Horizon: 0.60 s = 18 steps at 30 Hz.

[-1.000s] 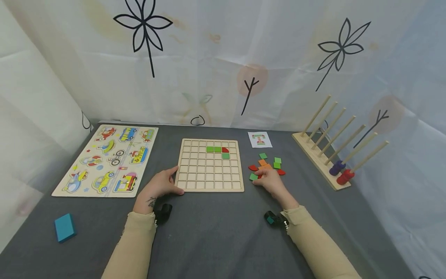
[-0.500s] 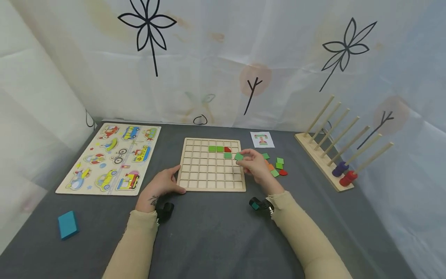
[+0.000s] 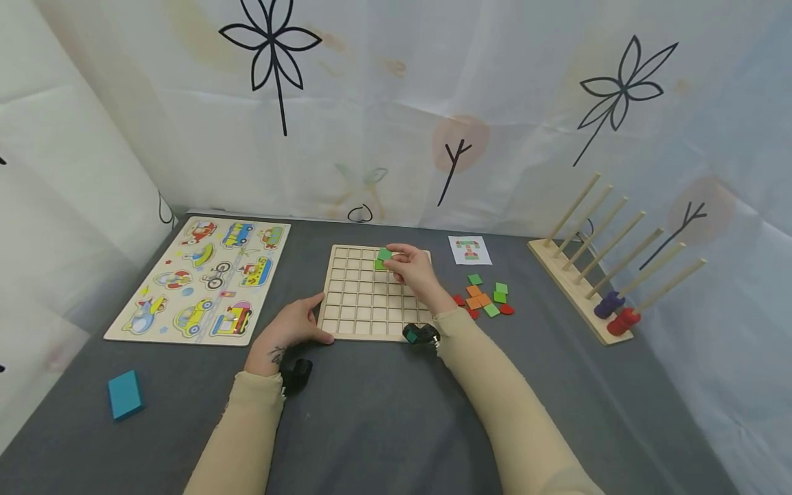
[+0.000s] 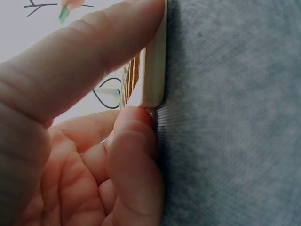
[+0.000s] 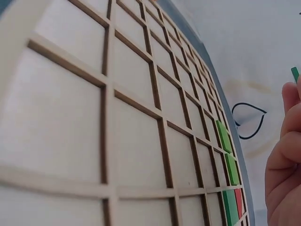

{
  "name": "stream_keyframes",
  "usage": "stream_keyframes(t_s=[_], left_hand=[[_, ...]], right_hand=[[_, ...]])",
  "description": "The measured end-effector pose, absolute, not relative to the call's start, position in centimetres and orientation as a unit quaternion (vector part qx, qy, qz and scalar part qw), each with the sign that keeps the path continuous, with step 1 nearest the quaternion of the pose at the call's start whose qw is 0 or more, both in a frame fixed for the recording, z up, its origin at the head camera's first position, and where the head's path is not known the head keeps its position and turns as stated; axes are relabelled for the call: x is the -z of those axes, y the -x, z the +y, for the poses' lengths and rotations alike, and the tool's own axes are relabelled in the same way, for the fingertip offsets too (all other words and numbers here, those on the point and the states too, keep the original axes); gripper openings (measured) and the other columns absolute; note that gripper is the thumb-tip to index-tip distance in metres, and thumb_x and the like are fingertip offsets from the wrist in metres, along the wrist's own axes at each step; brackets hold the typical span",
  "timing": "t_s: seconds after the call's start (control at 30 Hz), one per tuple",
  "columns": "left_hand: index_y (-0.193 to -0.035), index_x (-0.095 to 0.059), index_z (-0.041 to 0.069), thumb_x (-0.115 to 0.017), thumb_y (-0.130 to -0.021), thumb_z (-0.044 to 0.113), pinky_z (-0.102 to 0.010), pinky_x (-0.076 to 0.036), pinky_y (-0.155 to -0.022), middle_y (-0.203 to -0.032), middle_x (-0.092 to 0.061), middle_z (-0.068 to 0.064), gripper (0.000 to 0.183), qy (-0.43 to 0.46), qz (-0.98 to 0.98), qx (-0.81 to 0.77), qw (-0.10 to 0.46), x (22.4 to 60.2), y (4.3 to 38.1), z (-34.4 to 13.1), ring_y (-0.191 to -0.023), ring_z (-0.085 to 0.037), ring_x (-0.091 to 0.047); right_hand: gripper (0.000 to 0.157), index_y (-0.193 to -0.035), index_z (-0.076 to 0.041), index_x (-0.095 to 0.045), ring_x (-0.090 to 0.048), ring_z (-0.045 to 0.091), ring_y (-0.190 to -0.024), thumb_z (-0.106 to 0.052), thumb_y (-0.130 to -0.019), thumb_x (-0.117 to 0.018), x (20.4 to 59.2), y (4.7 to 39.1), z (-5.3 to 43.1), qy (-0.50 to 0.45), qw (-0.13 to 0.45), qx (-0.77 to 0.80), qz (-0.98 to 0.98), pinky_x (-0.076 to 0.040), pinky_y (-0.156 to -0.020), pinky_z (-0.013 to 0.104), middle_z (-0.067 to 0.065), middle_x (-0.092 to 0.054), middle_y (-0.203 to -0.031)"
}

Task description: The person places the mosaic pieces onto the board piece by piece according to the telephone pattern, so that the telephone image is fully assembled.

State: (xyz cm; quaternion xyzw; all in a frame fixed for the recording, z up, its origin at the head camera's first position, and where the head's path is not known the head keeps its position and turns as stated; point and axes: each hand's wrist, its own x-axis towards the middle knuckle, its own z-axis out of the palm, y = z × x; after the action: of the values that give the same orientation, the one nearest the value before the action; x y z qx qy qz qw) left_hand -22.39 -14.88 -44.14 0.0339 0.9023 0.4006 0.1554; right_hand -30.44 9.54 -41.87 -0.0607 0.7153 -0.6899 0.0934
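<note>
A square wooden grid board (image 3: pixel 359 299) lies flat in the middle of the table. At its near left corner my left hand (image 3: pixel 291 326) holds the frame, thumb along the front edge and a curled finger (image 4: pixel 134 136) against the side. My right hand (image 3: pixel 416 271) pinches a green square tile (image 3: pixel 384 254) above the far rows, overlapping a light green tile (image 3: pixel 379 266) in the grid. The right wrist view shows two light green tiles (image 5: pixel 223 136), a darker green tile (image 5: pixel 230 208) and a red piece (image 5: pixel 239 202) set in cells; my right hand partly hides these overhead.
Loose orange tiles (image 3: pixel 478 297), green tiles (image 3: pixel 491 310) and red pieces (image 3: pixel 507 309) lie right of the board. A pattern card (image 3: pixel 469 250) sits behind them. A pegged stand (image 3: pixel 581 292) is far right, a vehicle puzzle (image 3: pixel 204 282) left, a blue block (image 3: pixel 126 394) front left.
My right hand has picked a green tile from the loose pieces and carried it left over the board's far rows. The left hand stays at the corner.
</note>
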Motion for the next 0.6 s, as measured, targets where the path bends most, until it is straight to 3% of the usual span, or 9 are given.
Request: stream_keyframes(t_s=[0.27,0.47,0.6], left_hand=[[-0.144,-0.03,0.003,-0.083,-0.063,0.015,-0.028,-0.034,-0.051,-0.063,-0.049,-0.005,0.098,-0.036,0.905,-0.396,0.152,44.5,22.5,-14.9,-0.053,-0.015,-0.043],[-0.144,-0.03,0.004,-0.083,-0.062,0.014,-0.027,-0.034,-0.05,-0.061,-0.049,-0.004,0.098,-0.03,0.901,-0.403,0.154,44.4,22.5,-14.9,-0.052,-0.015,-0.042],[-0.144,-0.03,0.003,-0.083,-0.062,0.013,-0.027,-0.034,-0.049,-0.06,-0.048,-0.004,0.099,-0.03,0.899,-0.408,0.154,44.3,22.5,-14.9,-0.051,-0.014,-0.042]], right_hand=[[0.042,-0.128,-0.003,-0.05,-0.041,0.014,-0.053,-0.007,-0.088,-0.061,42.3,32.2,7.7,0.062,0.087,0.628,0.771,-0.034,-0.052,0.026,0.02,-0.062,-0.104],[0.036,-0.119,-0.006,-0.053,-0.043,0.012,-0.052,-0.011,-0.085,-0.065,43.1,33.1,6.9,0.042,0.084,0.587,0.804,-0.037,-0.052,0.026,0.014,-0.063,-0.103],[0.035,-0.116,-0.006,-0.057,-0.049,0.014,-0.06,-0.012,-0.083,-0.068,43.0,33.4,6.5,0.039,0.074,0.531,0.843,-0.041,-0.056,0.025,0.012,-0.062,-0.097]])
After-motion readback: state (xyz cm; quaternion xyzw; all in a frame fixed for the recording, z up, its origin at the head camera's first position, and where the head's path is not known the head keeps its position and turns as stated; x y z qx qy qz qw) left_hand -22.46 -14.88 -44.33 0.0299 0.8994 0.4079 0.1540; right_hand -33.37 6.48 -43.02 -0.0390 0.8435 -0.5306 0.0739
